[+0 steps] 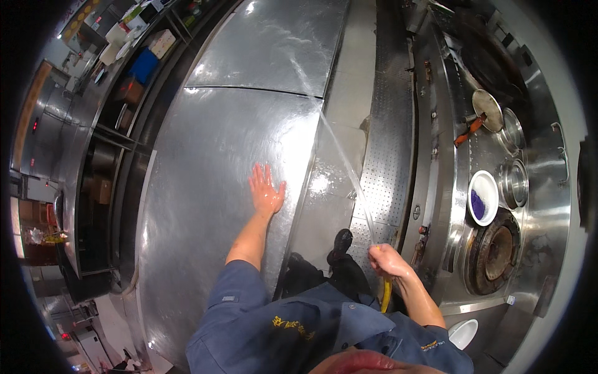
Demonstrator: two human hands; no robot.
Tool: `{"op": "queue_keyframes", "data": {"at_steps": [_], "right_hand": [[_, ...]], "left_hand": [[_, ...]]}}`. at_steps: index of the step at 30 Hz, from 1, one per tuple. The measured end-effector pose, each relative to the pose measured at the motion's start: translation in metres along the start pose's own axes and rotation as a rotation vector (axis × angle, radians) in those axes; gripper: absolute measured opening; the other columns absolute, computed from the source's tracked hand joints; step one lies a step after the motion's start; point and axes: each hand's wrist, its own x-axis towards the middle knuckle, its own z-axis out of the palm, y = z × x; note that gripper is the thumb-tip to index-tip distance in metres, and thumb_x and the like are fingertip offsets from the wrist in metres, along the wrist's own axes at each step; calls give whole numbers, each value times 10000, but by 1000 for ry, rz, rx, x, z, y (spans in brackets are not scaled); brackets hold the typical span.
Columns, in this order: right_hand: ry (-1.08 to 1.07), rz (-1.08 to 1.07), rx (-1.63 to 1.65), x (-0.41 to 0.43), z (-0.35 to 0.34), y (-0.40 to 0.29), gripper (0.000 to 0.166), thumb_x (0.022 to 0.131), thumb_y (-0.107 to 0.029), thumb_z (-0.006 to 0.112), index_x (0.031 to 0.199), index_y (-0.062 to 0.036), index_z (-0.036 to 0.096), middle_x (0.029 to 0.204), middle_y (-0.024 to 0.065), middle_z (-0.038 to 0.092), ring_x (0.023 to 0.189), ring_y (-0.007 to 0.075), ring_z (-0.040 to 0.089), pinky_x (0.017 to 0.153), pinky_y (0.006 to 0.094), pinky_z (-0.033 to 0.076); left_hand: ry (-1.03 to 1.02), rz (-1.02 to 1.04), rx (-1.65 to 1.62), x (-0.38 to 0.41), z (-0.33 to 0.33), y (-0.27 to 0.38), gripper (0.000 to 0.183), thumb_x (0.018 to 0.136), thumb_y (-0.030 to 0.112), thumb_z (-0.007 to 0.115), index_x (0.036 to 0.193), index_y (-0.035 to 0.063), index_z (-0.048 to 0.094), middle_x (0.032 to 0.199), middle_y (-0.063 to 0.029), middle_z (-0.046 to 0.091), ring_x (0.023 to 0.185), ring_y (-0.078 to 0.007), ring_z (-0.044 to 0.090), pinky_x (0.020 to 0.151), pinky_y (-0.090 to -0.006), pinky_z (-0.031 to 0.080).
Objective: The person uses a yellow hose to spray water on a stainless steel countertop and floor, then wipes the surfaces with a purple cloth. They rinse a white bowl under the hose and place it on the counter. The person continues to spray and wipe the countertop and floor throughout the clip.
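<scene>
My left hand (267, 190) is spread flat, palm down, on or just above a wet stainless steel worktop (210, 154). Its fingers are apart and hold nothing. On the right, my right hand (388, 260) is closed around the end of a yellow hose (386, 294). A water jet (345, 161) shoots from the hose, away from me and to the left. It crosses the floor gap and splashes on the far steel section (266, 42), beyond a dark seam. The hose's lower part disappears behind my clothing.
Along the right runs a steel cooking range with a wok burner (496, 257), a white bowl (483, 198) with something purple inside, metal pots (515, 183) and an orange-handled utensil (472, 131). A perforated metal strip (385, 173) lines the wet floor (327, 205). Shelving (126, 112) stands left.
</scene>
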Motion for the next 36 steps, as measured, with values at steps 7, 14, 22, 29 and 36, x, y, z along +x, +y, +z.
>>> {"op": "queue_keyframes", "data": {"at_steps": [7,14,22,29,36], "right_hand": [[80,27,-8,-2,6,8,320,952,-262,469,688,-86,506,561,27,472,439,143,399,411,318,318],[106,15,6,-9,36,22,325,957,-266,441,684,-92,465,570,33,457,428,146,377,405,325,327],[93,53,-38,5,59,31,334,960,-279,445,669,-114,437,557,11,427,418,138,356,410,317,328],[73,84,-28,-7,66,17,346,961,-277,444,650,-129,419,546,-11,389,426,109,306,406,302,284],[59,51,-82,-3,74,23,347,963,-268,451,648,-126,418,545,-16,381,419,105,311,386,297,253]], "left_hand": [[25,20,-65,-4,-1,-3,844,970,557,440,1590,46,180,1663,-201,80,1544,-335,58,1246,-497,30],[-39,350,-155,-65,-16,-66,781,960,484,524,1588,115,241,1663,-155,142,1537,-337,112,1243,-508,83],[5,243,-127,-119,-24,-104,743,954,432,561,1575,136,281,1657,-132,180,1527,-338,154,1240,-501,136],[-32,231,-138,-115,-37,-103,732,964,445,539,1577,144,275,1664,-110,156,1533,-312,130,1249,-472,115],[-81,207,-126,-112,-45,-99,734,967,456,532,1580,152,266,1669,-89,142,1537,-298,112,1254,-460,100]]}}
